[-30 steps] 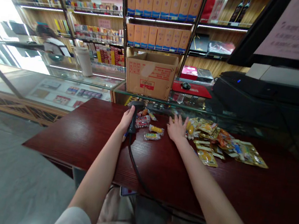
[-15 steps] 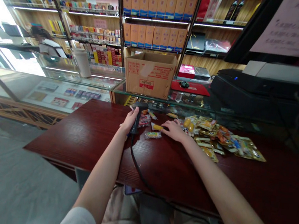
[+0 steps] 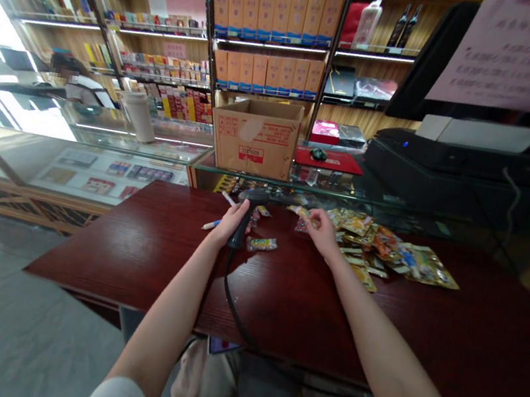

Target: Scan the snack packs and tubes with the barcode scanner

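Observation:
My left hand (image 3: 231, 221) is closed round the handle of a black barcode scanner (image 3: 242, 222), whose cable runs down over the table edge. A white stick-like thing (image 3: 228, 198) and a blue-and-white pen-like thing (image 3: 211, 224) show beside that hand; whether it holds them I cannot tell. Pinched in my right hand (image 3: 323, 235) is a small yellowish snack packet (image 3: 301, 212), raised off the table. A clear-wrapped snack packet (image 3: 262, 244) with a green and yellow label lies between my hands. Further small packets (image 3: 263, 211) lie partly hidden behind the scanner.
A heap of gold snack packets (image 3: 364, 234) lies right of my right hand on the dark red table (image 3: 138, 239). Behind stand an open cardboard box (image 3: 253, 143), a glass counter and stocked shelves. A monitor (image 3: 427, 63) rises at right. Another person (image 3: 81, 85) is far left.
My right hand has picked up the yellow packet from the table and moved it up and to the right. The scanner in my left hand now points toward that packet.

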